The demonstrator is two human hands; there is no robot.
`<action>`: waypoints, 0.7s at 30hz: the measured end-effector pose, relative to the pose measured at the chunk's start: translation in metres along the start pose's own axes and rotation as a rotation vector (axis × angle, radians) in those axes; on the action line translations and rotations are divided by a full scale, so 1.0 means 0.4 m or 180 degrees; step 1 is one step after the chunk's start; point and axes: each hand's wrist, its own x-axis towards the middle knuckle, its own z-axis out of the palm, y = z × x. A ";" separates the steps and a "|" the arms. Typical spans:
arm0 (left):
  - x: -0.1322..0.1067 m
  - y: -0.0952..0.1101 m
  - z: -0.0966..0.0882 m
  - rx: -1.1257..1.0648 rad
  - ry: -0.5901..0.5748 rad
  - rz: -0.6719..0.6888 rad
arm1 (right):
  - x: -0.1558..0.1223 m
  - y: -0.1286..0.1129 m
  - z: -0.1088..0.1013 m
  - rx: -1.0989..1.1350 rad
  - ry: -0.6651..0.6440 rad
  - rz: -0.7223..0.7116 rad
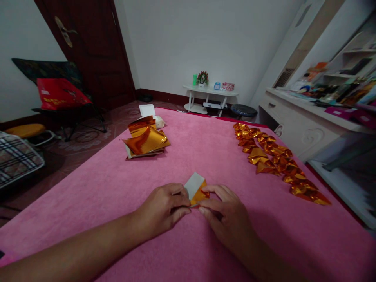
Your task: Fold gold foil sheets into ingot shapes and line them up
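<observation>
Between my two hands is a partly folded sheet of gold foil paper [195, 186], its pale grey back showing at the upper left and shiny gold at the lower right. My left hand [166, 203] pinches its lower left edge. My right hand [226, 209] is closed on the lower right edge, thumb and fingertips close to the left thumb. The fingers hide the sheet's lower fold. Up and to the left lies a stack of flat gold foil sheets [147, 141]. Along the right side run rows of folded gold foil pieces [268, 150].
A pink cloth [194, 145] covers the surface under my hands. Behind the stack sits a white open container [147, 110]. A dresser [305, 117] stands along the right, a black stool [243, 111] and small white table [211, 91] beyond the far edge, and a chair with a red bag [60, 94] at left.
</observation>
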 end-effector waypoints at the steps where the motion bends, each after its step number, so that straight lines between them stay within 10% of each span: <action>1: -0.001 -0.001 -0.003 -0.0114 -0.0013 -0.0016 | 0.002 -0.001 0.001 -0.0002 0.0013 0.0015; 21: -0.010 -0.007 -0.026 -0.0039 -0.0142 0.0257 | 0.021 -0.001 0.020 0.0481 0.0012 0.0449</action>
